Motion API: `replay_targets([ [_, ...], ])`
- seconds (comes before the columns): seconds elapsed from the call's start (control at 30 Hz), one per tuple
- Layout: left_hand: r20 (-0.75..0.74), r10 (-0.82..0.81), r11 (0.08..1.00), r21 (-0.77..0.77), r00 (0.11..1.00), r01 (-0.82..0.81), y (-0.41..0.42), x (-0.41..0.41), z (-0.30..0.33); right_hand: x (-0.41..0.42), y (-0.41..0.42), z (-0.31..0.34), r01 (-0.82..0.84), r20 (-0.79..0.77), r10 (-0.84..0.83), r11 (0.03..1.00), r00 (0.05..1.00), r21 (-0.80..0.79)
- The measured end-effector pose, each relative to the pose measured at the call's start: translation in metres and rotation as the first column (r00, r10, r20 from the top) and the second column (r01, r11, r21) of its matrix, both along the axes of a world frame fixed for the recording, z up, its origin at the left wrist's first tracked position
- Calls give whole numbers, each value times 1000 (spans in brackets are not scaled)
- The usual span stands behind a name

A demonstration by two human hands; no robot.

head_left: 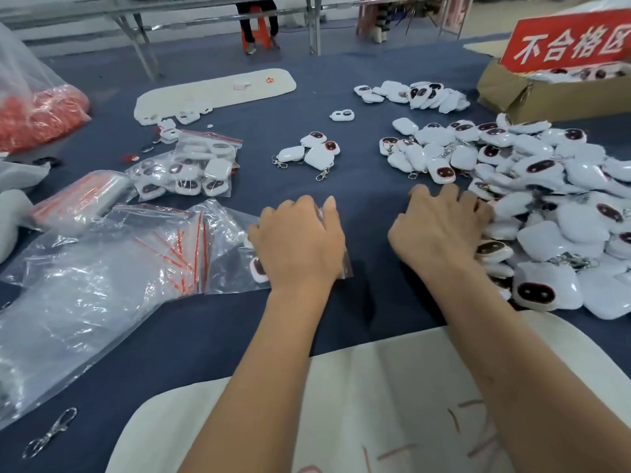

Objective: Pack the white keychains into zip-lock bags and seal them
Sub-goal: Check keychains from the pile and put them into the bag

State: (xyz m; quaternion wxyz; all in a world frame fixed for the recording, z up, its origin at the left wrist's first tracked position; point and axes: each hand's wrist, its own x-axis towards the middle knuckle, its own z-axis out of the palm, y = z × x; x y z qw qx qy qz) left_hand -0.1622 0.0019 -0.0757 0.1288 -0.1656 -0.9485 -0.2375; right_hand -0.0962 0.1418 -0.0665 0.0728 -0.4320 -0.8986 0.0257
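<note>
- The left hand [297, 238], just left of the frame's centre, lies palm down on a small zip-lock bag [343, 264] flat on the blue tablecloth [368, 206]. Its fingers look only gently bent, pressing rather than gripping. A keychain inside the bag [258, 269] peeks out at the hand's left edge.
- Whether that bag's strip is already closed cannot be told, since the hand covers it. Judging by the flat press, this looks like the sealing step for one bag.
- The right hand [444, 227], right of centre, reaches into the edge of the big heap of white keychains [560, 220] along the right side. Its fingers are loosely curled with the tips among the pieces; whether it has hold of one cannot be told.
- Done so far: a cluster of filled bags [187, 169] sits at middle left, each showing keychains through the plastic.
- Left to do: the heap at right is large, a second pile [420, 93] lies at upper right of centre, and a few loose keychains [312, 153] lie above the hands. By that count most of the work seems ahead.
- Supplies: empty bags with red strips [170, 247] spread at lower left inside clear plastic, and a tight stack of bags [78, 199] lies further left.
- A cardboard box [512, 93] with a red sign [566, 40] stands at upper right; a stray metal clasp [51, 433] lies at lower left.
</note>
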Motion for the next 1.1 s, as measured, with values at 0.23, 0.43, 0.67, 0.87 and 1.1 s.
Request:
replay_targets([
  [0.23, -56, -70, 984, 161, 996, 78, -2, -4, -4, 6, 5, 1, 107, -546, 15, 976, 838, 191],
  [0.43, -93, -98, 969, 216, 991, 116, 1, -4, -3, 6, 39, 3, 234, -168, -235, 972, 957, -24],
  [0.67, -90, -113, 961, 244, 989, 132, 2, -6, -6, -2, 31, -2, 94, -40, -92, 993, 995, 70],
  [0.87, -91, -134, 949, 276, 987, 154, 2, -7, -6, -12, 9, -10, -170, -167, 175, 985, 970, 41],
  [1.1, -71, -163, 955, 238, 984, 176, 2, -9, -10, -15, 5, -12, -202, -256, 188, 979, 948, -29],
])
